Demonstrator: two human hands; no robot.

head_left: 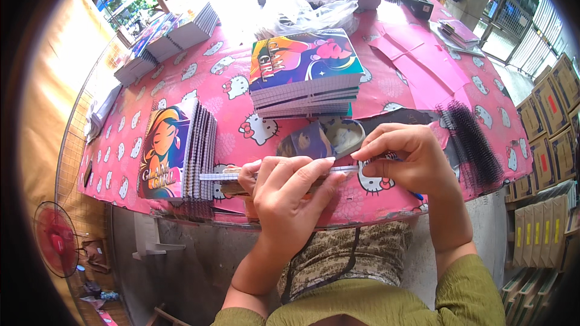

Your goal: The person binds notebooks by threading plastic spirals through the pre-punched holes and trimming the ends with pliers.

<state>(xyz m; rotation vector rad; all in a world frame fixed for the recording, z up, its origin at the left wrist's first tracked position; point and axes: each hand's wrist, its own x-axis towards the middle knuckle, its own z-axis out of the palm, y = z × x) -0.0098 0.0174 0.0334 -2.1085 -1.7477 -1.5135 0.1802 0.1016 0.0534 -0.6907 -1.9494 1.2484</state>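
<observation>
My left hand (284, 196) is closed around a notebook (219, 176), held nearly edge-on so that its white, gridded page edge shows. At the notebook's right end, my right hand (408, 156) pinches with thumb and forefinger; whatever sits between those fingertips is too small to make out. Just beyond my hands lies a grey-green dish (347, 133) with a dark printed cover piece beside it. To the left stands a stack of notebooks (166, 151) with colourful illustrated covers. A taller stack of similar notebooks (305, 63) rises beyond the dish.
Black spiral coils (474, 148) are heaped at the table's right. Pink sheets (423, 63) lie farther back, near a clear plastic bag (308, 9). More notebooks (172, 33) line the far left. Cardboard boxes (550, 108) are piled right of the pink table; a fan (55, 238) stands lower left.
</observation>
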